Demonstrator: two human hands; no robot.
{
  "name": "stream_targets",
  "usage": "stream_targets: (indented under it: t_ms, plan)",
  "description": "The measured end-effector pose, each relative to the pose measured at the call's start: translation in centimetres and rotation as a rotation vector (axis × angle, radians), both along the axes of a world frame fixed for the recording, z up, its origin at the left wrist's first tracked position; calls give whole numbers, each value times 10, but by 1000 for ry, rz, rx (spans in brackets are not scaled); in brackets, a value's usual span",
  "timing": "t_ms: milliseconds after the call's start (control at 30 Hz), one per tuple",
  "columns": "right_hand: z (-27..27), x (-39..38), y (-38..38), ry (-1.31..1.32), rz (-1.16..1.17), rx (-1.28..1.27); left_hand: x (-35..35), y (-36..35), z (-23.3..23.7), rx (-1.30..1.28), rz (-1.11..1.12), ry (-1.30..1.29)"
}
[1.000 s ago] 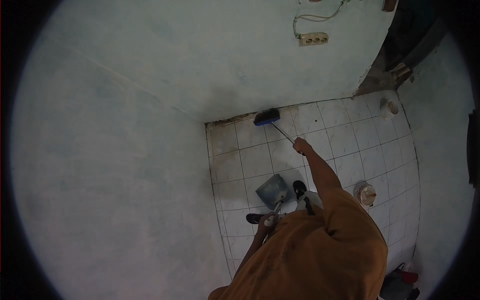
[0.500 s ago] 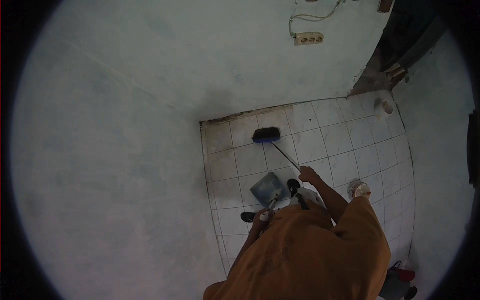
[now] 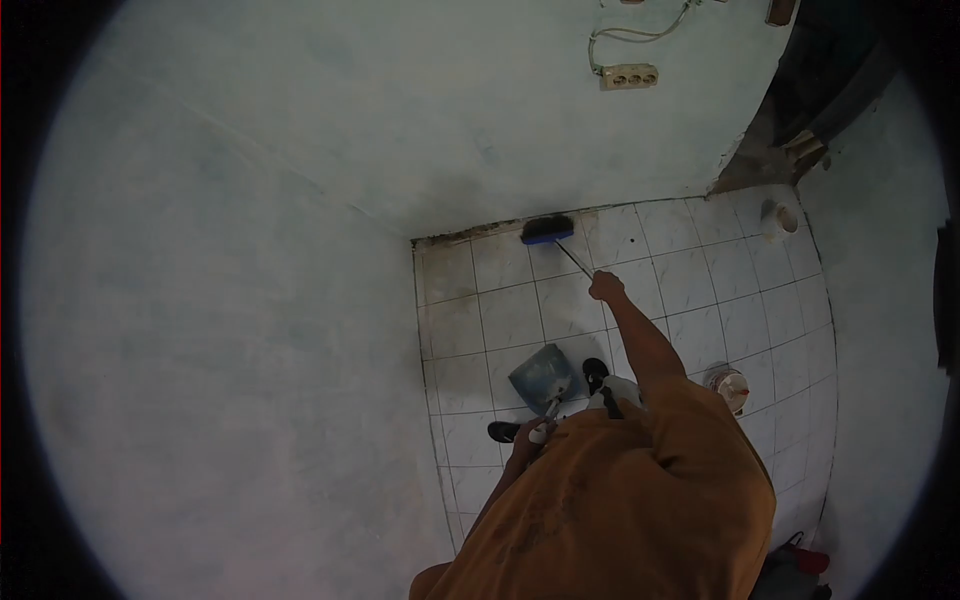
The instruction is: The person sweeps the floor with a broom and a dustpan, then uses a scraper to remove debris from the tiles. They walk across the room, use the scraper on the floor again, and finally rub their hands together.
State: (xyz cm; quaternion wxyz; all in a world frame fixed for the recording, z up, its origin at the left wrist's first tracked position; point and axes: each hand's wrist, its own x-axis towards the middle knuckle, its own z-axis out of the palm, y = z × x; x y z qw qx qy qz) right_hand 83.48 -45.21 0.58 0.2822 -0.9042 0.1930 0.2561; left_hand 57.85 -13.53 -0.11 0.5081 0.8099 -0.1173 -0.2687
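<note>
My right hand point(image 3: 606, 287) is closed around the thin handle of a broom point(image 3: 548, 231), arm stretched forward. The broom's blue head with dark bristles lies on the tiles against the foot of the far wall. Close to my body, my left hand point(image 3: 530, 434) is closed on the handle of a dustpan point(image 3: 541, 377). Its grey-blue pan is down by the floor beside my feet, partly in front of one tile row. I cannot make out any sweepings in it.
White floor tiles point(image 3: 590, 312) have brownish stains near the left corner. A tub point(image 3: 731, 388) stands to my right, and a pale container point(image 3: 781, 217) sits near the far right doorway. A socket strip point(image 3: 629, 77) hangs on the far wall. Dark and red items lie at lower right.
My right hand has pushed the broom forward, from mid-floor up to the base of the far wall. The dustpan and my left hand stay nearly where they were.
</note>
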Motion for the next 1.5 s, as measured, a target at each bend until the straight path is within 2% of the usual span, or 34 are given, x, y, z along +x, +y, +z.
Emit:
stream_targets:
  t_ms: [33,200,300,367,433,567,633,667,733,767,833,900,967,1067,1167,1233,1300,1367,1500]
  plan:
    - [5,5,7,70,40,-101,-3,0,3,-7,25,3]
    - [-4,-16,29,31,134,-134,-11,-4,16,-45,161,55]
    - [-11,-54,34,25,206,-136,-21,7,-17,-136,263,198]
    - [-8,-77,32,17,226,-137,-16,11,-22,-217,323,298]
    - [-4,-106,30,-16,295,-166,-5,12,-14,91,91,118]
    - [26,-146,26,47,276,-138,7,12,-18,-65,142,262]
    - [42,-160,22,121,297,-92,18,4,6,131,82,133]
    - [24,-167,12,123,291,-97,24,-1,19,152,61,157]
    - [-38,-181,-17,-237,326,-15,27,-7,19,117,73,146]
    - [-25,-183,-23,-238,319,-21,29,-11,18,88,95,136]
    - [24,-184,-35,14,-306,464,36,-14,18,125,58,171]
    - [37,-178,-40,40,-400,506,36,-15,19,163,24,211]
    - [26,-167,-49,-125,-324,371,32,-18,20,138,58,262]
    - [-2,-129,-55,-374,-32,-17,19,-13,-7,54,115,221]
    - [18,-89,-45,-289,31,-66,15,-15,12,166,66,94]
    - [14,-72,-36,-85,118,-170,12,-11,6,160,57,126]
    - [12,-68,-26,-72,88,-83,7,-10,3,152,55,162]
    - [17,-72,-5,29,14,114,0,-7,8,108,58,41]
    - [13,-101,28,28,144,84,-8,-7,9,91,67,53]
